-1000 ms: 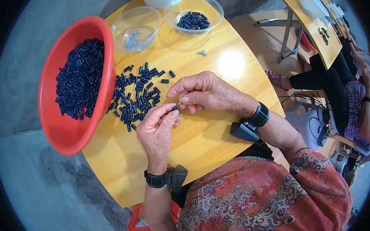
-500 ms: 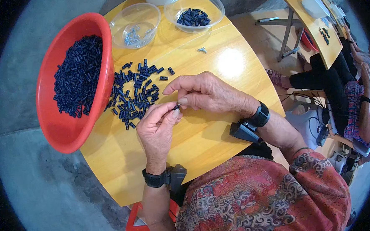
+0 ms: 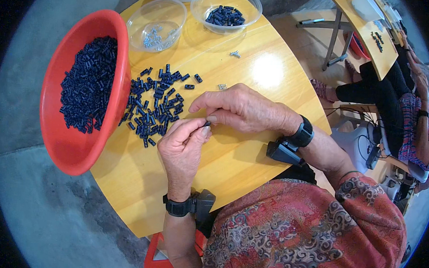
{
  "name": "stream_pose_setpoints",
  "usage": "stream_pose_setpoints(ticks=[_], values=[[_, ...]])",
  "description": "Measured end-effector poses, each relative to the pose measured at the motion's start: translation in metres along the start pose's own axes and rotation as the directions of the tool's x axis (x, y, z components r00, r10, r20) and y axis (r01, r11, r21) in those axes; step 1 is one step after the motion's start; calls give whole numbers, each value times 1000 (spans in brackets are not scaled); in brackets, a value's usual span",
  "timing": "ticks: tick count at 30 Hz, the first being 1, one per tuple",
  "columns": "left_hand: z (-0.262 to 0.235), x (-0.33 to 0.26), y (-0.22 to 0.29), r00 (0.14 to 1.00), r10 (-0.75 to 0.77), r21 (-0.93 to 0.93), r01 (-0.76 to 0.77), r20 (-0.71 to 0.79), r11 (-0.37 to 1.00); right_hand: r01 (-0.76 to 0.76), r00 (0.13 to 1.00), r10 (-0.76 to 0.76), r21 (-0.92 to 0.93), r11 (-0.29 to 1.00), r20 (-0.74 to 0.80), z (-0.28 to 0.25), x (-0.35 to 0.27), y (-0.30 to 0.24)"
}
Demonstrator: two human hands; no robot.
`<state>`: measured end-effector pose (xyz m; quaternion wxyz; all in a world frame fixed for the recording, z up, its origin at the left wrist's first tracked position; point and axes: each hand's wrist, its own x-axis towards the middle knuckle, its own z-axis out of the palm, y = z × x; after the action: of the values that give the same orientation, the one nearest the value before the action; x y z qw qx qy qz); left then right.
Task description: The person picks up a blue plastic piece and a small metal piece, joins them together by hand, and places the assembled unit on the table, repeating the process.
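Note:
My left hand (image 3: 181, 144) pinches a small black plastic piece (image 3: 207, 124) between thumb and forefinger, and most of that piece is covered by the fingertips. My right hand (image 3: 247, 109) meets it from the right, thumb tip against the end of the piece and forefinger bent above; what its fingers grip is too small to make out. Beyond the left hand lies a loose pile of similar short black pieces (image 3: 156, 106) on the yellow wooden table (image 3: 232, 171). A few small silver screws (image 3: 222, 87) lie just past my right hand.
A large red basin (image 3: 119, 75) full of black pieces stands at the left. Farther back are a clear bowl of screws (image 3: 156, 38), another clear bowl with black pieces (image 3: 225, 16), and more loose screws (image 3: 235, 54). At right, another person (image 3: 417, 110) sits by a second table (image 3: 362, 37).
Both hands keep nearly the same pose around the black piece. The table and basin sit slightly higher in the picture, and the few screws past my right hand have come into sight.

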<state>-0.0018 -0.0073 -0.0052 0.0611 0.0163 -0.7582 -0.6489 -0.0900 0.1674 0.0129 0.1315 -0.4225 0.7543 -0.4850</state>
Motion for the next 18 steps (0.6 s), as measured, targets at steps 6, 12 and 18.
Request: stream_pose_setpoints(ticks=[6, 12, 18], values=[[0, 0, 1, 1000, 1, 33, -1, 1, 999, 0, 1000, -2, -127, 992, -14, 1, 0, -5], [3, 0, 0, 1000, -11, 14, 12, -28, 1000, -20, 1000, 19, -183, 983, -7, 1, 2, -11], [4, 0, 2, 999, -33, 8, 34, -39, 999, 29, 998, -43, -217, 976, -56, 8, 2, -8]])
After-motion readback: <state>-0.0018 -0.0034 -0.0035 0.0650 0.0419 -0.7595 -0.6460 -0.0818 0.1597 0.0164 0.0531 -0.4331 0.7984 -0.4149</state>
